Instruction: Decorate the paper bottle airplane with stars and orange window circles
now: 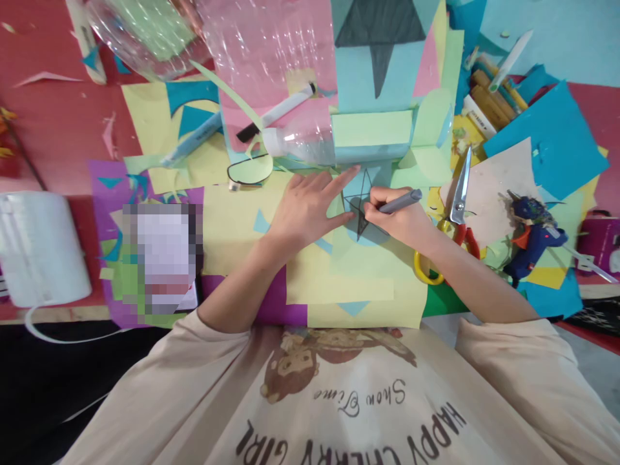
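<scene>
My right hand (400, 219) is closed around a grey marker (403, 200), its tip end down over a star outline (367, 181) on light blue paper (382, 175). The star's lower point is shaded dark. My left hand (307, 210) lies flat with fingers spread, its fingertips at the left side of the star. Under both hands are pale yellow sheets (358, 281). Just beyond the star lies a clear plastic bottle (305, 143) on its side, with a pale green paper strip (372, 129) around its body.
Scissors (460, 200) with yellow and red handles lie by my right forearm, near a blue glue gun (527, 252). A white-and-black marker (285, 108), a blue marker (194, 137), paper scraps and a white case (41, 248) are around. A blurred-out phone-like object (167, 248) lies left.
</scene>
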